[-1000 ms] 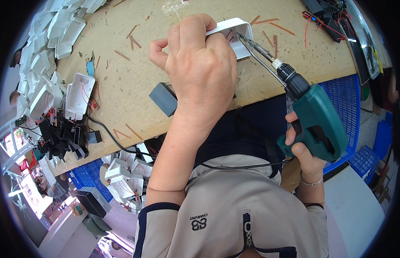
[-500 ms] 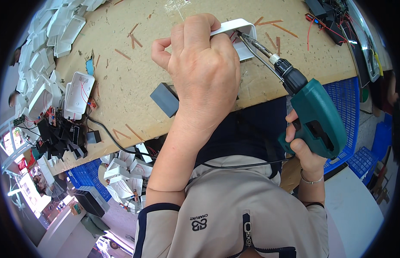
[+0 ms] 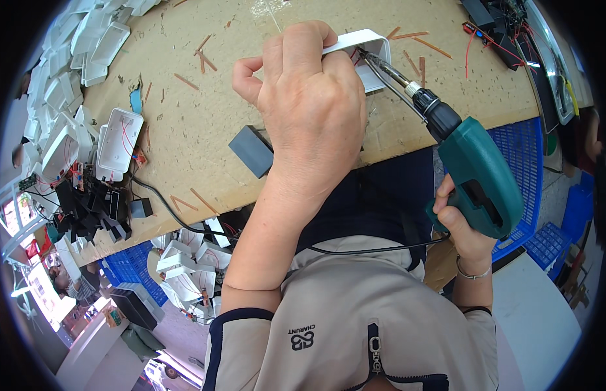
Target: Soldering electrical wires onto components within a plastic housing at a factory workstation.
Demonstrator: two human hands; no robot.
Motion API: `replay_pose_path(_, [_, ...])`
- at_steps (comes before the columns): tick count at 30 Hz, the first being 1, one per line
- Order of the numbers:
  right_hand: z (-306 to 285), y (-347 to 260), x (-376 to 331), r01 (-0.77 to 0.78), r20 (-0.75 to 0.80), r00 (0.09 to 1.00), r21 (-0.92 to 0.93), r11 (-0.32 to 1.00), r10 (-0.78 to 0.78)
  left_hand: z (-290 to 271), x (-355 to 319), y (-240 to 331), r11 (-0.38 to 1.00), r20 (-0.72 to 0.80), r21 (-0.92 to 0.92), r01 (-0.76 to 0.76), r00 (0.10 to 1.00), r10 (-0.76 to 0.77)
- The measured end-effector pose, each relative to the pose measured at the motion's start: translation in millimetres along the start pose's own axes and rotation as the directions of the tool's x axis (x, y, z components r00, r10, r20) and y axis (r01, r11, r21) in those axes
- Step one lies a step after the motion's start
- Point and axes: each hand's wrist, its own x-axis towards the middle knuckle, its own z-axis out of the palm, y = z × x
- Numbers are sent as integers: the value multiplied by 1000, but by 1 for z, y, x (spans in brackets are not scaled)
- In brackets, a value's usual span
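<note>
Over the table's near part, my left hand (image 3: 316, 111) is closed on a white plastic case (image 3: 366, 40), tilted with its open side toward the right. The back of the hand hides much of the case and whatever the fingertips pinch. My right hand (image 3: 464, 228) grips a green soldering gun (image 3: 482, 176) by its handle. The gun's metal tip (image 3: 365, 53) reaches into the case, by a thin reddish wire; whether they touch I cannot tell. A black cord (image 3: 374, 251) runs from the gun across my front to the left. Beside my left wrist lies a dark grey block (image 3: 251, 151).
White cases (image 3: 62, 72) pile up along the left edge, one open case (image 3: 120, 144) with red wires nearer. Black parts (image 3: 94, 205) heap below it. Brown strips (image 3: 433, 47) are scattered over the table (image 3: 198, 124). Blue crates (image 3: 521, 156) stand beyond its right and near edges.
My left hand and the case have shifted very slightly right. The soldering gun has tilted a little to the left in my right hand, its tip still inside the case.
</note>
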Motion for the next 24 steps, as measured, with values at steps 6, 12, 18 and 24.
replay_pose_path(6, [1,-7,2,20,16,1000,-7,1000,-20,-1,0,0,1000,6,26,9,1000,-9])
replay_pose_path(12, [-4,-9,-1,83,68,995,-136,987,-74,-3,1,1,998,29,61,30,999,-31])
replay_pose_path(18, [-3,-12,-4,11,29,1000,-106,994,-8,-3,0,1,997,38,72,25,999,-27])
replay_pose_path(24, [-2,-13,-2,5,38,999,-72,997,-2,0,0,0,999,6,48,9,1000,-9])
